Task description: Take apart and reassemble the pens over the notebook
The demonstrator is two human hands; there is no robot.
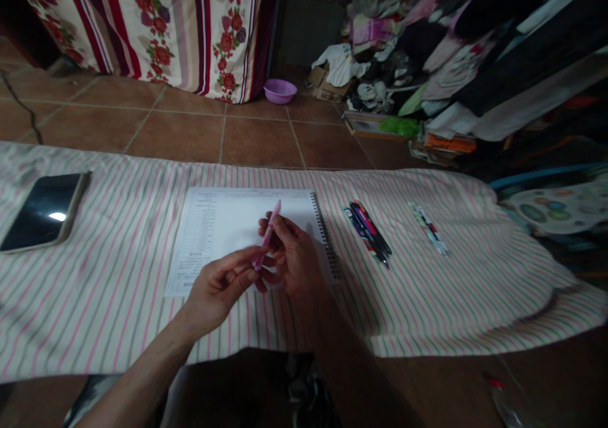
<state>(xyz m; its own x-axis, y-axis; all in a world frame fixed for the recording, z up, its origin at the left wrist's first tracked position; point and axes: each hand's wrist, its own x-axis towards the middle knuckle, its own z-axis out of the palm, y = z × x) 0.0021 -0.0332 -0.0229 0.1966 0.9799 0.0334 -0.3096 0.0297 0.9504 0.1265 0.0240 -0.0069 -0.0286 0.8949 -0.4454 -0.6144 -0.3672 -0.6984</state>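
A pink pen point(268, 233) is held upright over a spiral notebook point(228, 225) with a printed sheet on it. My left hand point(219, 287) pinches the pen's lower end, and my right hand point(293, 256) grips its upper part, fingers wrapped around the barrel. Both hands hover just above the notebook's lower right corner. The notebook lies on a pink-striped cloth point(427, 289) spread over the surface in front of me.
A dark phone point(44, 211) lies at the cloth's left. A bundle of pens point(369, 232) and another pen point(429, 228) lie to the right. Beyond are tiled floor point(256, 140), a purple bowl point(280, 90), a floral curtain point(166, 29) and piled clothes point(427, 48).
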